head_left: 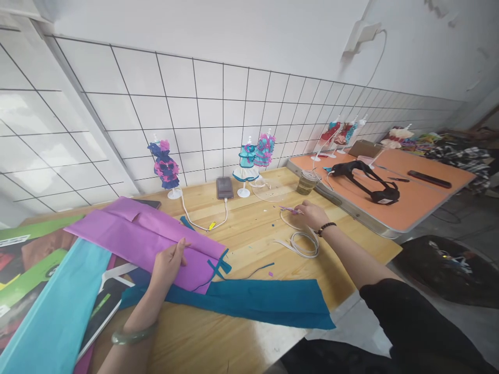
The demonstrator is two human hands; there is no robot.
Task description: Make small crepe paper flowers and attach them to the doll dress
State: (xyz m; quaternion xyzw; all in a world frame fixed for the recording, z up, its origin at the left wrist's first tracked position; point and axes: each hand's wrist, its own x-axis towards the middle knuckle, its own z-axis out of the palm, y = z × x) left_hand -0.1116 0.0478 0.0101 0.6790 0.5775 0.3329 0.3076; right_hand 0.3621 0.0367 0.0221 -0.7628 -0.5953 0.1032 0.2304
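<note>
My left hand (168,262) rests flat on a sheet of purple paper (148,236) that lies over a teal sheet (265,301) on the wooden table (249,234). Far out to the right, my right hand (310,214) closes its fingers on a small purple piece (290,209) near a coiled white cable (302,243). Thin teal strips (219,266) lie beside the purple sheet's near corner.
Small mannequins in paper dresses (166,167) (253,158) stand by the tiled wall. A grey power bank (224,187) with a cable, a plastic cup (307,182), a light blue sheet (58,311), and an orange table (390,187) with a black headset (368,179) are around.
</note>
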